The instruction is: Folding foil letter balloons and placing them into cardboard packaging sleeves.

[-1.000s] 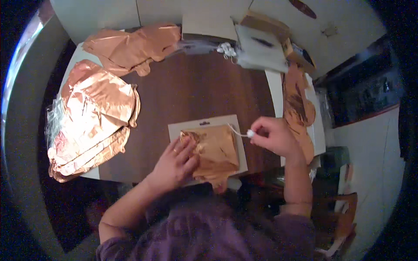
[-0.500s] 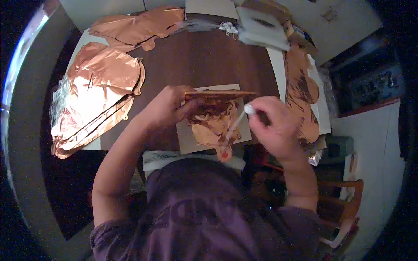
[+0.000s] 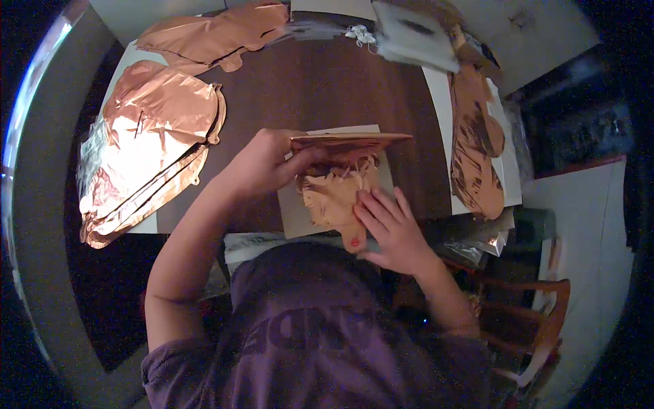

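A copper-coloured foil balloon (image 3: 334,200), partly folded, lies on a pale card sheet (image 3: 293,217) at the near edge of the table. My left hand (image 3: 267,160) is closed on the upper layer of the foil and holds it raised, its edge toward me. Under that raised layer the foil is crumpled and shaded. My right hand (image 3: 390,225) has its fingers stretched out, the fingertips resting on the right side of the lower layer. Beside them a narrow pale strip (image 3: 362,178) runs up under the fold. The balloon's tab (image 3: 354,242), with a red mark, hangs toward me.
More copper foil balloons lie flat: a shiny stack (image 3: 160,129) at left, one (image 3: 211,37) at the far left, another (image 3: 475,150) at right. Toward the back are a small white tangle (image 3: 361,35) and a clear plastic packet (image 3: 415,41). A wooden chair (image 3: 545,320) stands at lower right.
My right hand, pinching a white strip end above the foil, has come down and left, its fingers now spread on the lower layer. My left hand still holds the upper layer.
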Available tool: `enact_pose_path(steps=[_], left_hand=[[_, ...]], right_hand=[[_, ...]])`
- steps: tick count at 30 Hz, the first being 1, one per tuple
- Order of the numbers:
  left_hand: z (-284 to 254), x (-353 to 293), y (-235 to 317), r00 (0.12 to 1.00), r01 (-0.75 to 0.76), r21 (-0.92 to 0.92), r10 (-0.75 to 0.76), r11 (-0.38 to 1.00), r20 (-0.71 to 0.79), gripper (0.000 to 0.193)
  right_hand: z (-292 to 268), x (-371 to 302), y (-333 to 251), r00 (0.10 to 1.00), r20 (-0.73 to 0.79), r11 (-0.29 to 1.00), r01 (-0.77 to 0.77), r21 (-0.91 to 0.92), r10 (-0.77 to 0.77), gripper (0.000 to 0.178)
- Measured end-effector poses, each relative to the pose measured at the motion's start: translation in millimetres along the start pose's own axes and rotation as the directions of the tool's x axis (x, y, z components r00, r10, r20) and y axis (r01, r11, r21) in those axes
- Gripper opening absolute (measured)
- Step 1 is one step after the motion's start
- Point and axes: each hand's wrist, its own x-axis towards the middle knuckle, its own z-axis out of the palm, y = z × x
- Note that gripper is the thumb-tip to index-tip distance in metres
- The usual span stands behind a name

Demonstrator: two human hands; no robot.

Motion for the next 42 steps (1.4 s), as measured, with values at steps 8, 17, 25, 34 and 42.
enact_pose_path(steps=[8, 17, 25, 34, 42], left_hand=[[-3, 3, 3, 1.000, 0.012, 0.049, -0.013, 0.999, 0.010, 0.021], [-2, 6, 13, 0.984, -0.171, 0.113, 0.165, 0.979, 0.068, 0.028], [12, -2, -15, 0.890, -0.449, 0.315, 0.388, 0.836, 0.240, 0.031], [15, -17, 2, 0.892, -0.440, 0.509, 0.295, 0.740, 0.341, 0.068], [50, -17, 1, 0.986, -0.098, 0.761, 0.166, 0.641, -0.013, 0.095]], right_hand=[[4, 11, 14, 0.918, -0.386, 0.976, 0.154, 0.151, -0.085, 0.020], [5, 89, 32, 0.836, -0.279, 0.869, -0.494, -0.009, 0.472, 0.026], [4, 39, 56, 0.780, -0.532, 0.897, -0.435, -0.081, 0.330, 0.033], [-13, 86, 48, 0.972, -0.206, 0.992, -0.108, 0.057, 0.118, 0.056], [11, 85, 35, 0.972, -0.138, 0.979, -0.198, -0.049, 0.190, 0.066]])
